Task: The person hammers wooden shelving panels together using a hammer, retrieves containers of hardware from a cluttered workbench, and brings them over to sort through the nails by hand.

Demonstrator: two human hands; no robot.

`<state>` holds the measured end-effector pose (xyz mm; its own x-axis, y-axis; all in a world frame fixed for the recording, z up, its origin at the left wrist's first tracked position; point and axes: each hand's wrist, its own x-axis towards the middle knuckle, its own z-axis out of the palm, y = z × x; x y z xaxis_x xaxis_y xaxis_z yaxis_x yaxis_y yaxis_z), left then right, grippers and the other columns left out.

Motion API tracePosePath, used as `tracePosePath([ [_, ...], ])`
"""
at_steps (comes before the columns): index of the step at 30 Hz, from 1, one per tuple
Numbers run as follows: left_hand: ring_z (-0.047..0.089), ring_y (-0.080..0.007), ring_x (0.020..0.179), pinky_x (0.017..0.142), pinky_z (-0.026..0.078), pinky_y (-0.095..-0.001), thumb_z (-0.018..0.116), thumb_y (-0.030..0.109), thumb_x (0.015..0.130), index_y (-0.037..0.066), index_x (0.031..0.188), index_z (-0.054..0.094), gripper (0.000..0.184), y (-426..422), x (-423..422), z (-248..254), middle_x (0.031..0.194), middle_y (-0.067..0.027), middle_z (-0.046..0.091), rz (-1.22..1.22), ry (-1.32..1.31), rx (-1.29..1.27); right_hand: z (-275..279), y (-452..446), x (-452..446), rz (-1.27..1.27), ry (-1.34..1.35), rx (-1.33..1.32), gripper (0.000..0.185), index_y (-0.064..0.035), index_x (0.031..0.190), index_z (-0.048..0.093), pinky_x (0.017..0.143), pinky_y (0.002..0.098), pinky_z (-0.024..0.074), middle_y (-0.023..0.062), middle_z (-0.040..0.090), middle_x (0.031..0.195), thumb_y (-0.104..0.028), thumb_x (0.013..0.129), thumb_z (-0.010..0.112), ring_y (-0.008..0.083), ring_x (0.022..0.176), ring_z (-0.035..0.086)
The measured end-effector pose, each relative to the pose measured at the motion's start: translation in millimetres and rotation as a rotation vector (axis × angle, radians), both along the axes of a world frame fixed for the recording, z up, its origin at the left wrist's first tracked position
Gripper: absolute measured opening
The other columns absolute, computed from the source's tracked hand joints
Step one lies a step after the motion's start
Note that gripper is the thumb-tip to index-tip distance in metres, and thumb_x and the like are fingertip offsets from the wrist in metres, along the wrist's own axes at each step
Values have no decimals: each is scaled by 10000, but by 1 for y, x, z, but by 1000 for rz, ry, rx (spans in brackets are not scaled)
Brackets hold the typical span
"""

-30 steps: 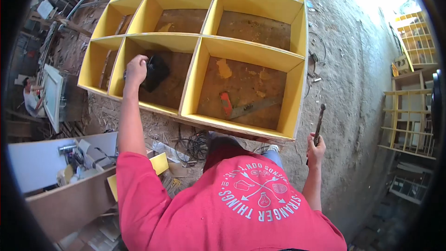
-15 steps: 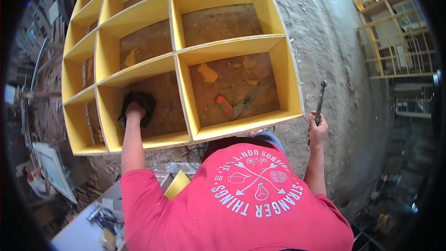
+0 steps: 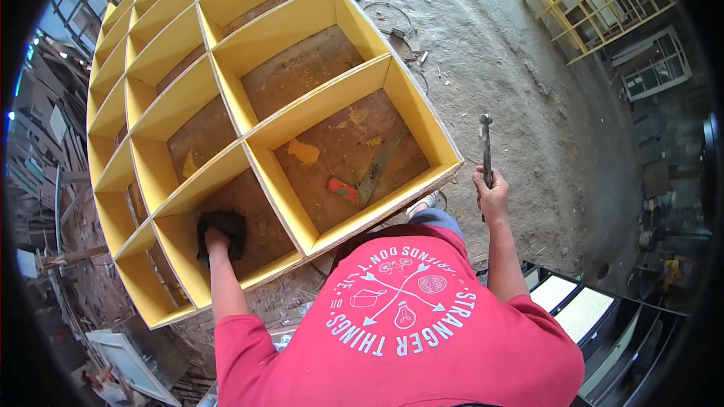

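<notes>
2 hands are at work in your view, and they stand well apart. Your left hand [image 3: 216, 238] reaches down into the mouth of 1 black bag [image 3: 233, 227]; its fingers are hidden, so you cannot tell whether they are spread or pinching anything. That bag lies inside 1 yellow unit [image 3: 416, 126], in the middle 1 of the 3 compartments along the edge nearest you, toward that compartment's left wall. Your right hand [image 3: 494, 194] is closed around the handle of 1 hammer [image 3: 486, 152], holding it outside the unit, just beyond its near right corner, with the head pointing away from you above the ground [image 3: 520, 124]. In the right compartment [image 3: 313, 207] of the same row you have 1 tool with a red handle [image 3: 343, 190] and a long blade, lying flat near at least 3 yellow patches [image 3: 303, 153]. Below the unit, 1 of your shoes [image 3: 424, 203] shows past your red shirt [image 3: 407, 298]. At the upper right stands 1 yellow lattice frame [image 3: 584, 7], near 1 white window frame [image 3: 654, 66].
</notes>
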<state>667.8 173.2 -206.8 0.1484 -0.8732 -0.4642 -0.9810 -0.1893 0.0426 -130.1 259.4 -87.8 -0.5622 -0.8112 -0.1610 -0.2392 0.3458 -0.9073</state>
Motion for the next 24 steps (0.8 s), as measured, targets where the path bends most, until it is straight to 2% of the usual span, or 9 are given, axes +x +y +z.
tracePosePath([
  [2, 457, -277, 1521, 1271, 363, -374, 432, 244, 1116, 68, 1588, 479, 506, 2, 23, -27, 1661, -137, 475, -55, -39, 24, -1, 1, -2, 7, 27, -12, 251, -65, 1198, 700, 392, 259, 315, -85, 506, 626, -209, 1010, 785, 36, 435, 425],
  [5, 363, -235, 1581, 1317, 281, -361, 445, 232, 1079, 66, 1599, 463, 546, 4, 48, -64, 1720, -109, 386, -169, -31, 7, 2, 0, -6, 21, 61, -15, 251, -61, 1197, 706, 398, 258, 310, -84, 515, 627, -201, 1007, 788, 34, 440, 429],
  [6, 399, -246, 1558, 1296, 318, -368, 459, 205, 1072, 60, 1594, 468, 543, 1, 52, -66, 1702, -121, 411, -264, -68, 8, 4, 0, -7, 18, 55, -3, 250, -59, 1196, 708, 400, 258, 309, -83, 519, 628, -199, 1006, 788, 34, 441, 430],
  [7, 406, -247, 1553, 1292, 323, -369, 464, 201, 1070, 58, 1591, 471, 541, 1, 48, -60, 1697, -122, 418, -255, -71, 28, 8, 1, -7, 12, 50, 13, 249, -56, 1195, 709, 402, 259, 307, -82, 524, 630, -197, 1005, 789, 33, 442, 431],
  [10, 426, -251, 1536, 1280, 340, -375, 477, 188, 1064, 51, 1580, 482, 535, -3, 28, -37, 1682, -126, 437, -198, -84, 101, 17, 2, -10, -7, 31, 39, 237, -46, 1147, 743, 581, 257, 376, -74, 565, 754, -194, 975, 811, 31, 658, 453],
  [24, 519, -272, 1458, 1224, 418, -399, 540, 126, 1035, 23, 1531, 532, 507, -13, -36, 29, 1613, -146, 525, -103, -278, 424, 16, 26, -47, 32, -35, 63, 278, -40, 1178, 743, 592, 263, 385, -73, 563, 760, -221, 978, 812, 40, 661, 473],
])
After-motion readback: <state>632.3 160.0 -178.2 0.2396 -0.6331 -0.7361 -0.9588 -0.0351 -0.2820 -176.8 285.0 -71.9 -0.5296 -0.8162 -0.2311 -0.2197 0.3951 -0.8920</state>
